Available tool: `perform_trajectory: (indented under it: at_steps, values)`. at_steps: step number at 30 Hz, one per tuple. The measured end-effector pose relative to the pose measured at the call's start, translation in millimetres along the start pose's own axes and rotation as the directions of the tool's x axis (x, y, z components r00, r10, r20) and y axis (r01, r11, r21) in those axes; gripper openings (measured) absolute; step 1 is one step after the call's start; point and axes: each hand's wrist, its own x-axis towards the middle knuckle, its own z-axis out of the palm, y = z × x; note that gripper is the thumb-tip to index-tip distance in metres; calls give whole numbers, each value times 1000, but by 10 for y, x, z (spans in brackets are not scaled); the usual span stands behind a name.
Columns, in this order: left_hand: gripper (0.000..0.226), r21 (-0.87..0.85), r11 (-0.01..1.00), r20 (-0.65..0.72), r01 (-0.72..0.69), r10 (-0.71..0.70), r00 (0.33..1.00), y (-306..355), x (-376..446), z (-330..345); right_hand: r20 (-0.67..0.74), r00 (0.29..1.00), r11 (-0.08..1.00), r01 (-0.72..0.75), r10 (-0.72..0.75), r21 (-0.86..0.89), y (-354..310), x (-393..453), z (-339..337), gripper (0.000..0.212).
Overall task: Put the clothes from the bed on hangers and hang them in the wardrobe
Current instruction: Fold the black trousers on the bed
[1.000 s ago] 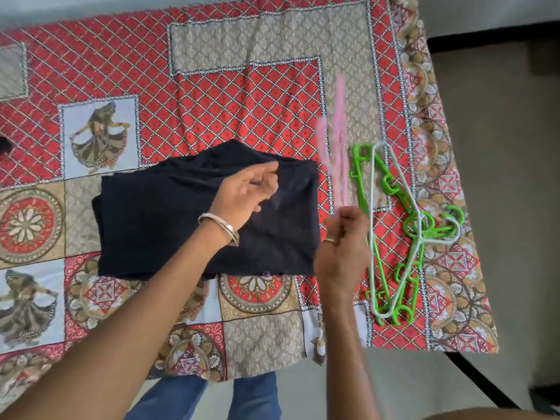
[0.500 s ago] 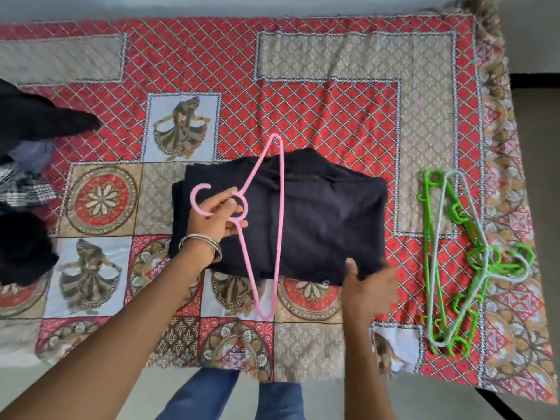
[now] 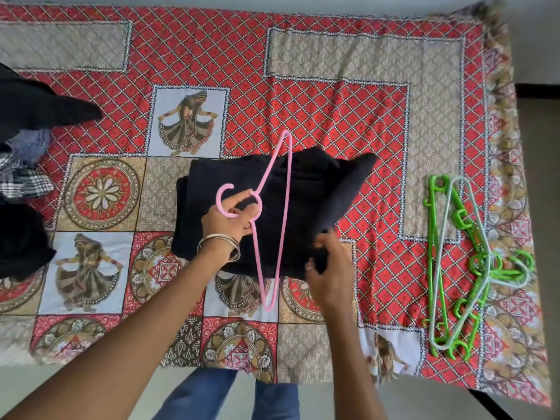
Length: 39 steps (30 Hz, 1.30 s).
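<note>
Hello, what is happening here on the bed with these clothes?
A person stands at the bed and is getting a folded dark garment ready for hanging. The left hand holds a pink hanger by its hook, above the garment. The right hand grips the garment's near right edge and lifts it. Green and white hangers lie to the right, and more dark clothes wait at the left edge.

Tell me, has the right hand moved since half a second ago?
Yes. The right hand now grips and lifts the dark garment's right edge.
</note>
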Motion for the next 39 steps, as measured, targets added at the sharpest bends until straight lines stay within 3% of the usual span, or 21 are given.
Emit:
perform_trajectory:
  at_steps: [3, 6, 8, 11, 13, 14, 15, 17, 19, 20, 22, 25, 29, 31, 34, 36, 39]
  values:
    - [20, -33, 998, 106, 54, -50, 993, 44, 26, -57, 302, 944, 944, 213, -132, -252, -118, 22, 366, 43]
    - [24, -40, 997, 270, 58, -46, 962, 115, 20, -122, 561, 823, 883, 327, -90, -336, -109, 39, 623, 54]
    - [37, 7, 1000, 424, -1, -2, 906, 154, 33, -200, 559, 826, 914, 279, -72, -295, -82, 110, 650, 64]
    - [49, -23, 1000, 682, 20, 1, 731, 184, 89, -322, 638, 770, 980, 132, -7, -149, -81, 175, 555, 78]
    - [55, -123, 975, 783, 186, -20, 622, 193, 108, -320, 643, 766, 999, -7, 27, -34, -76, 163, 530, 60]
    - [54, -168, 945, 782, 280, -45, 621, 190, 110, -266, 579, 814, 992, -107, 52, 62, -79, 155, 531, 42]
    - [46, -205, 918, 725, 338, -90, 683, 189, 111, -185, 493, 865, 961, -209, 94, 183, -58, 142, 532, 29]
    - [23, -232, 909, 418, 346, -228, 880, 153, 140, 18, 389, 897, 839, -370, 211, 398, 6, 120, 502, 27]
    - [11, -59, 961, 96, 269, -263, 960, 66, 219, 190, 342, 882, 703, -466, 324, 537, 57, 100, 437, 28]
    - [17, 96, 968, 65, 232, -239, 969, 19, 254, 268, 317, 869, 650, -495, 380, 577, 81, 80, 392, 29]
    - [39, 367, 920, 162, 137, -209, 965, -21, 257, 438, 270, 849, 603, -515, 454, 609, 150, 66, 341, 32]
    - [68, 686, 728, 178, -13, -151, 972, -85, 222, 708, 257, 830, 544, -526, 495, 653, 191, 122, 336, 19]
    - [52, 800, 600, 38, -16, -24, 999, -76, 124, 885, 261, 802, 346, -492, 538, 799, 206, 339, 171, 45]
    - [47, 831, 552, 32, -68, 75, 997, -40, 47, 942, 268, 783, 252, -470, 562, 846, 273, 467, 53, 39]
    - [39, 719, 677, 91, -159, 134, 987, -53, -21, 999, 257, 726, 174, -461, 637, 870, 412, 627, -1, 11]
    - [38, 588, 799, 79, -125, 97, 992, -23, -36, 1022, 229, 694, 180, -464, 683, 868, 529, 664, -8, 14]
    - [41, 421, 904, 47, -80, 66, 997, 60, -28, 985, 236, 666, 188, -500, 707, 845, 670, 666, -43, 18]
